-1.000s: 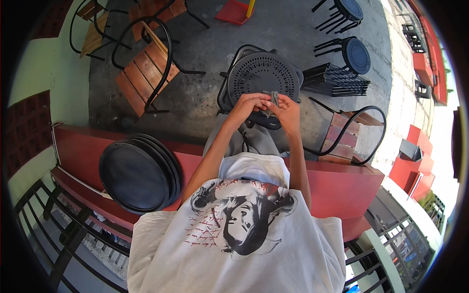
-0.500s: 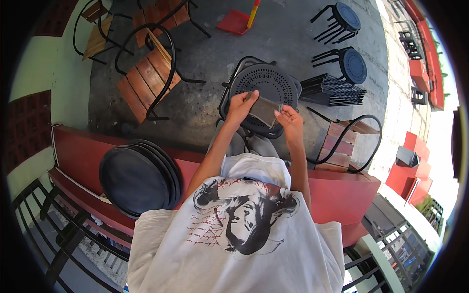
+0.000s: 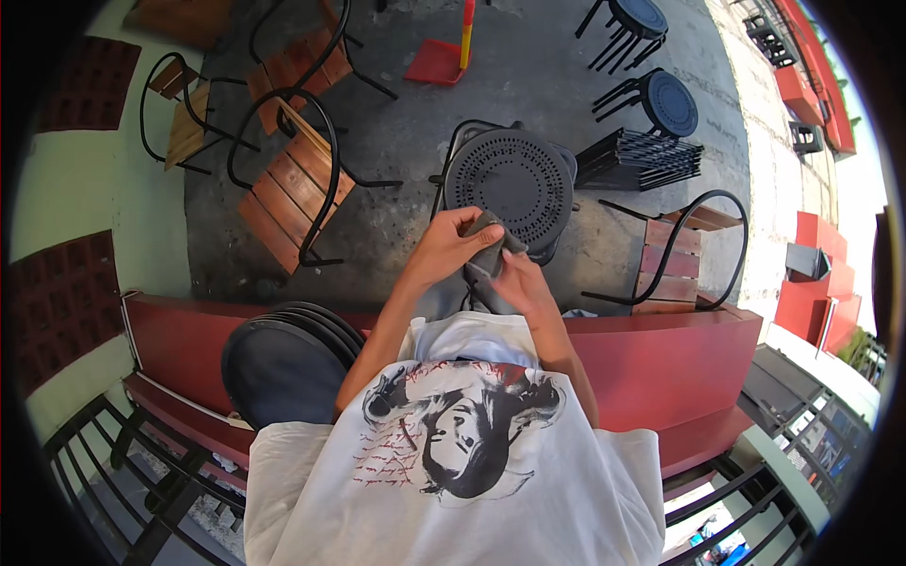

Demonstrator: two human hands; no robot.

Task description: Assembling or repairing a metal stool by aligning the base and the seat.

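A small dark grey cloth (image 3: 487, 258) is bunched between my two hands, in front of my waist. My left hand (image 3: 449, 249) grips its upper left part, thumb on top and fingers curled behind. On the other side, my right hand (image 3: 521, 281) pinches its right edge. The cloth looks folded over, and part of it is hidden by my fingers. Just beyond my hands stands a black stool (image 3: 510, 174) with a round perforated seat. My hands overlap its near edge in the picture; I cannot tell whether they touch it.
Round black trays (image 3: 283, 373) lean stacked at my left on a red ledge (image 3: 661, 377). Wooden-slat chairs (image 3: 297, 193) stand to the left, and another chair (image 3: 670, 259) to the right. Folded black stools (image 3: 642, 158) lie beyond the seat. A red dustpan (image 3: 434, 62) rests farther off.
The cloth, stretched fairly flat between my hands before, is now folded and bunched. My hands have come closer together and nearer my body. The whole view has shifted slightly.
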